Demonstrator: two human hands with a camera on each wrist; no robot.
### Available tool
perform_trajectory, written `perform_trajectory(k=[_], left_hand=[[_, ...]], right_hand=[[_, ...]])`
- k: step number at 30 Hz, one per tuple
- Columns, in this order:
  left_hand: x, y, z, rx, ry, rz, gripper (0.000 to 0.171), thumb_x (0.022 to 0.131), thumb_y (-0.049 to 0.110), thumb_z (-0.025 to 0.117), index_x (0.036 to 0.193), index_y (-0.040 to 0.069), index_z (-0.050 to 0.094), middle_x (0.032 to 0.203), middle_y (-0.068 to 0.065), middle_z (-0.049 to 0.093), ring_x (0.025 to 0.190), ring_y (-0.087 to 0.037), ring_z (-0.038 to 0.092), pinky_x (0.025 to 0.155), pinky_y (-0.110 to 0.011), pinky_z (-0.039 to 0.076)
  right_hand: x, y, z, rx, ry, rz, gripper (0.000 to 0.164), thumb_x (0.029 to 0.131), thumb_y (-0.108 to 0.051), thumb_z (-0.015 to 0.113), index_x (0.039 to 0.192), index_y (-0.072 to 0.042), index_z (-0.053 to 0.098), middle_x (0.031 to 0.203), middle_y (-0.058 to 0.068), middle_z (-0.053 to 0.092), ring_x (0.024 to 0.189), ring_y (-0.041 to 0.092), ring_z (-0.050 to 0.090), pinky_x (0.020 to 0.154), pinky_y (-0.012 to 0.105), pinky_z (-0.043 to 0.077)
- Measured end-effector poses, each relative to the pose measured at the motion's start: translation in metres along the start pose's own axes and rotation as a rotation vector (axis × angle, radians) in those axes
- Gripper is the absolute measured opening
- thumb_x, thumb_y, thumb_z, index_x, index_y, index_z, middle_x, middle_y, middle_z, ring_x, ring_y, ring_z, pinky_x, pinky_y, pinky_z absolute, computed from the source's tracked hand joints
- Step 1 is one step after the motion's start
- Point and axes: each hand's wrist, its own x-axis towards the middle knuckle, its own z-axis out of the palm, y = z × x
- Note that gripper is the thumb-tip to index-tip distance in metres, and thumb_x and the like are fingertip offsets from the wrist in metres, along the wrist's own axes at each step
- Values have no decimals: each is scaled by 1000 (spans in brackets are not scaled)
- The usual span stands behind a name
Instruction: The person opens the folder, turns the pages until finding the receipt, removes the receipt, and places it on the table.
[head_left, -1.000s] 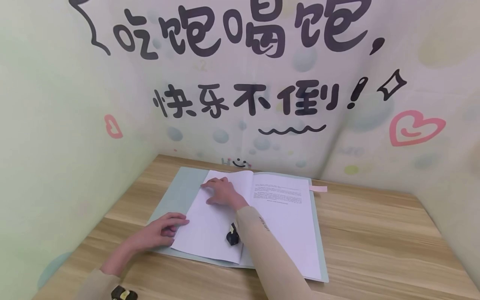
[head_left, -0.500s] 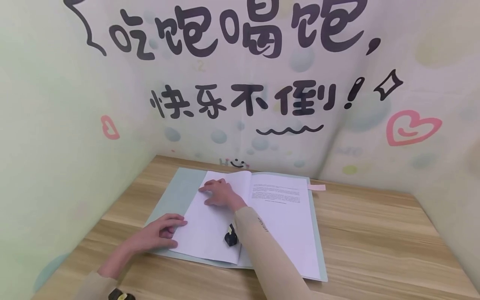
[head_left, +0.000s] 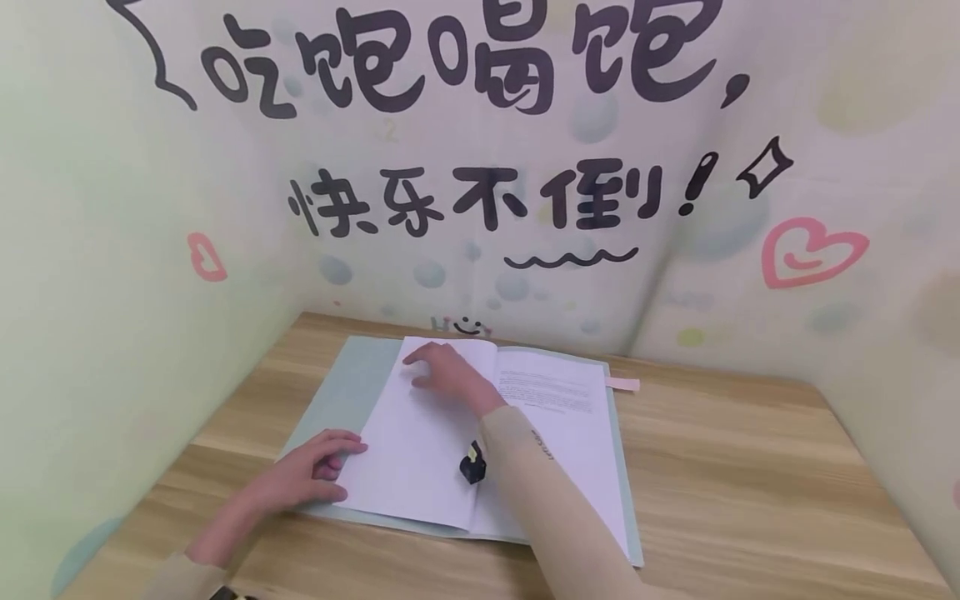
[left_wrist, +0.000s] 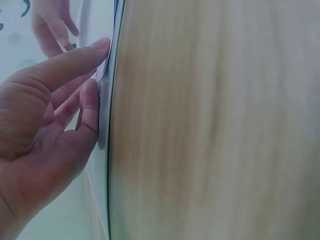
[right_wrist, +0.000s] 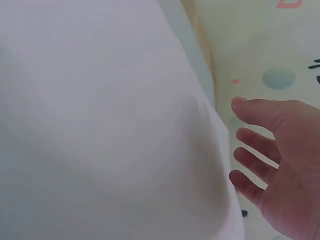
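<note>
An open document folder with a pale blue cover (head_left: 341,396) lies on the table, holding white sheets. Its left page (head_left: 405,450) is blank, and the right page (head_left: 581,442) has a block of small print near the top. My left hand (head_left: 303,473) rests at the lower left, on the cover and the page's edge; in the left wrist view its thumb (left_wrist: 75,60) lies along the paper edge, fingers loosely bent. Over the upper left page is my right hand (head_left: 453,375), fingers relaxed and apart, holding nothing. The right wrist view shows the page (right_wrist: 110,110) bulging upward beside that hand (right_wrist: 292,155).
A pink tab (head_left: 623,384) sticks out of the folder's right side. The wood-grain table (head_left: 750,483) meets a printed wall (head_left: 480,275) behind and a pale wall (head_left: 135,358) at left. A black device (head_left: 472,463) sits by the right sleeve (head_left: 555,500).
My right hand has shifted right and slightly away over the page. The left hand keeps its place on the folder. The whole head view has swung a little to the right.
</note>
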Motion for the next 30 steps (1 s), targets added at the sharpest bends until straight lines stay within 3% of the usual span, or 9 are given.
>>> perform_trajectory(k=[8,15,24,30], left_hand=[[-1,2,0,3,4,27,60,81,15,78,132,-5,55,139,-27,43,96,-4,47,84,-15,51],[-1,3,1,-11,19,31,60,80,14,79,132,-6,55,141,-27,40,97,-4,48,85,-15,51],[0,4,1,-12,17,92,57,81,9,77,130,-9,55,137,-32,40,95,-6,49,83,-17,52],[1,5,3,-12,17,69,58,81,11,78,131,-7,55,138,-29,41,93,-7,50,81,-18,53]], right_hand=[[-20,17,-46,75,73,39,40,97,-19,63,137,-14,58,150,6,50,147,26,35,122,45,27],[-50,39,-77,170,175,90,43,98,-19,61,139,-13,55,146,9,52,136,29,47,113,45,40],[-101,80,-87,316,303,195,42,99,-17,59,140,-12,52,147,12,48,135,37,46,110,52,42],[-133,112,-84,353,377,264,45,99,-16,57,143,-9,49,149,15,48,135,39,46,110,53,41]])
